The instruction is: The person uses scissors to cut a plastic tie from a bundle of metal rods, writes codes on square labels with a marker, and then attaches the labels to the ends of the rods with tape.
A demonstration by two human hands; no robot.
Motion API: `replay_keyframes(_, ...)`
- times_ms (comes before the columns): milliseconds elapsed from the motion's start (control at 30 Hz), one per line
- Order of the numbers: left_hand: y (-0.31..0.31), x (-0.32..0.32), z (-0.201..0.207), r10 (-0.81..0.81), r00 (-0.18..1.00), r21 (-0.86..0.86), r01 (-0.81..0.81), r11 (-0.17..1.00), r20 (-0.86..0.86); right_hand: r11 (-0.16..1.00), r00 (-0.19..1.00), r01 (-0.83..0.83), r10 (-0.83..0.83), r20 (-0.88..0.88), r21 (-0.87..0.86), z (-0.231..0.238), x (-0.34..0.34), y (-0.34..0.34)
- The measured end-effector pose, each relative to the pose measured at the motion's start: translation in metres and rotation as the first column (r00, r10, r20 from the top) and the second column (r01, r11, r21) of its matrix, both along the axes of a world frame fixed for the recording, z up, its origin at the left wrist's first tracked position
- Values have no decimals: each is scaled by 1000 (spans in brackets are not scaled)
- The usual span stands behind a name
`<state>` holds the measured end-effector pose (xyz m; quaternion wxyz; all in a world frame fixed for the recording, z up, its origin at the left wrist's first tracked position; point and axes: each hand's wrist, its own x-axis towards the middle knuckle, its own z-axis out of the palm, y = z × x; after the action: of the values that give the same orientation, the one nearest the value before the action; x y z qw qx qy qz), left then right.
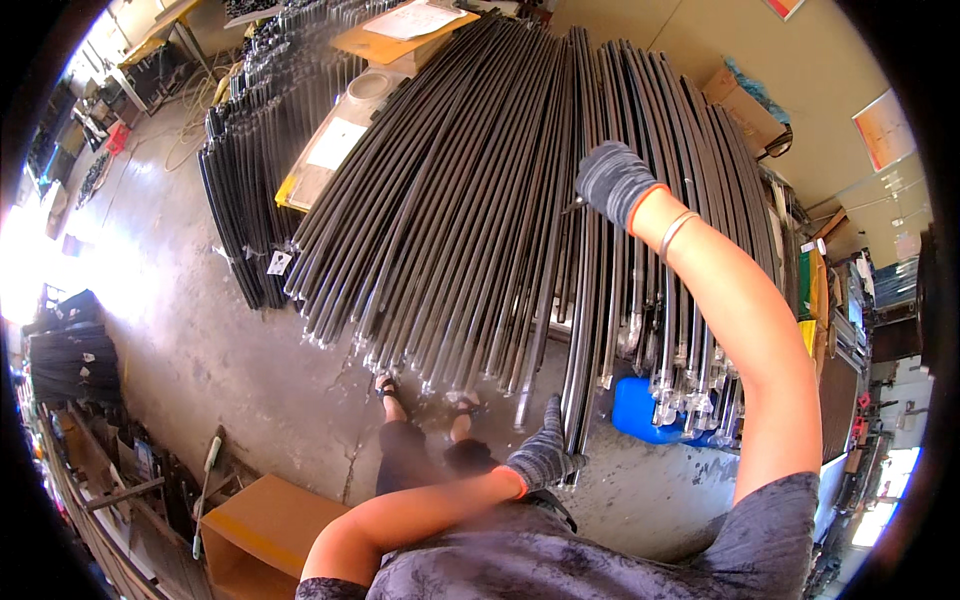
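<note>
Long dark rods (450, 200) lie side by side in a wide stack, their near ends wrapped in clear plastic. My left hand (545, 452), in a grey knitted glove, is at the near end of a few dark rods (577, 385) that reach out past the rest. These rods run between its raised finger and its thumb. Farther up, my right hand (617, 182), gloved the same way, is curled closed over rods in the right part of the stack. Its fingertips are hidden, and a small dark tip sticks out beside it.
Another bundle of dark rods (235, 215) lies left of the stack. A blue container (645, 412) stands below the rod ends at right. An open cardboard box (265, 535) is at lower left. Paper on a clipboard (410, 20) rests at the far end.
</note>
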<state>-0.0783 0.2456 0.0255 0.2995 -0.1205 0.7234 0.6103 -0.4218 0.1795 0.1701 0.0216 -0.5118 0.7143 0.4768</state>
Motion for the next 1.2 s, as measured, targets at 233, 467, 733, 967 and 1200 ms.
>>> replay_keyframes(233, -9, -8, 26, -40, 997, -7, 41, 999, 67, 999, 993, 10, -15, -116, -44, 10, 5, 10)
replay_keyframes(467, -2, -3, 11, -16, 999, -55, 14, 998, -46, 999, 991, -39, 40, -126, 11, -18, 29, -22)
replay_keyframes(733, -9, -3, 12, -54, 996, 15, 55, 998, -71, 970, 986, -137, 115, -119, -200, -34, -14, 19)
replay_keyframes(967, -6, -12, -2, 48, 996, 277, -68, 959, 79, 784, 910, 399, -275, 310, -476, -42, -30, 90)
replay_keyframes(1200, -1, -11, -53, 132, 990, 492, -94, 865, -44, 669, 882, 453, -242, 404, -589, -78, -47, 97)
